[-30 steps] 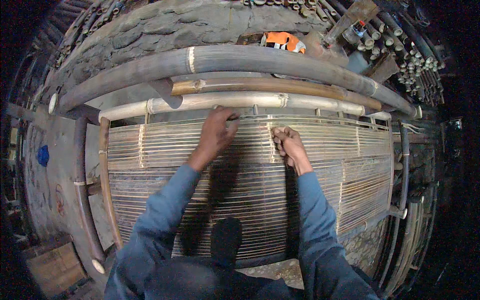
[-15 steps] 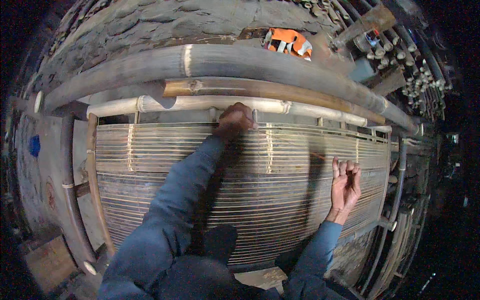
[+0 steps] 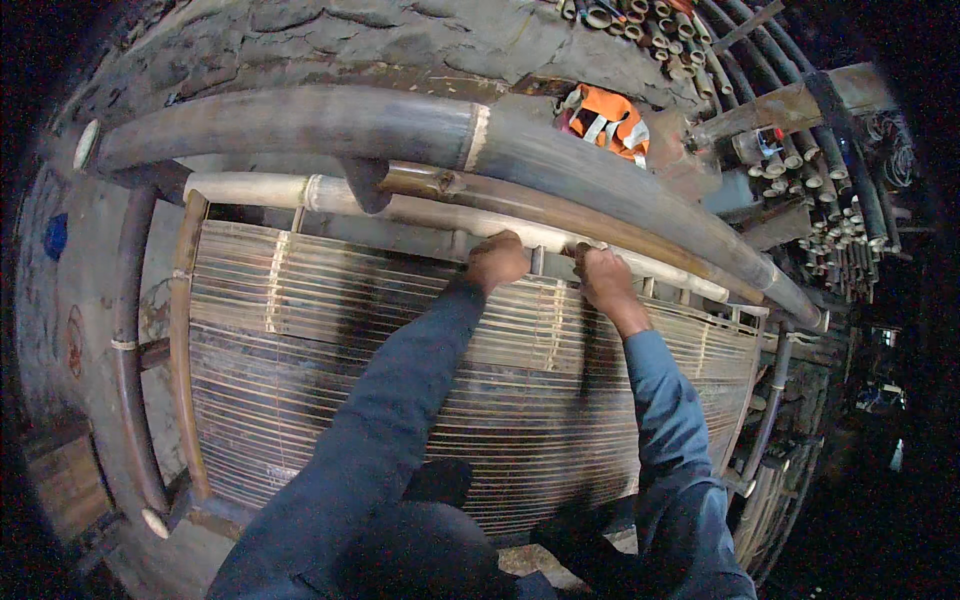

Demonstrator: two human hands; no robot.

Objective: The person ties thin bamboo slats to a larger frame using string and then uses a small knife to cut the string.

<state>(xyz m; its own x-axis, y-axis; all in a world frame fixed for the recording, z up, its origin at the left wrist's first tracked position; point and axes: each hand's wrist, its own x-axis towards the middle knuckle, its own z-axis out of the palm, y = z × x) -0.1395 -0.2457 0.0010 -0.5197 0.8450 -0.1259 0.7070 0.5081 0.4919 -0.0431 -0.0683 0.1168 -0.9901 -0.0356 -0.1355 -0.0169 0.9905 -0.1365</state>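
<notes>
A wide panel of thin bamboo slats (image 3: 520, 420), crossed by a few pale bindings (image 3: 275, 280), lies in front of me. Along its far side runs a pale bamboo pole (image 3: 400, 210). My left hand (image 3: 498, 260) is closed at the panel's far edge, right against that pole. Just to its right, my right hand (image 3: 606, 276) is also closed, back of the hand upward, at the same edge. Whatever the fingers of either hand grip is hidden beneath them. Between the hands a short upright piece (image 3: 538, 262) shows.
Beyond the pale pole lie a brown bamboo pole (image 3: 520, 197) and a thick grey one (image 3: 300, 122). An orange cloth with white bands (image 3: 612, 125) rests behind them. Bamboo poles (image 3: 830, 215) are stacked at far right. A dark post (image 3: 130, 350) stands left; a wooden board (image 3: 68, 480) lies nearby.
My right hand has gone from above the panel's right part, palm up, to its far edge beside the left hand, and has closed. The view has turned somewhat.
</notes>
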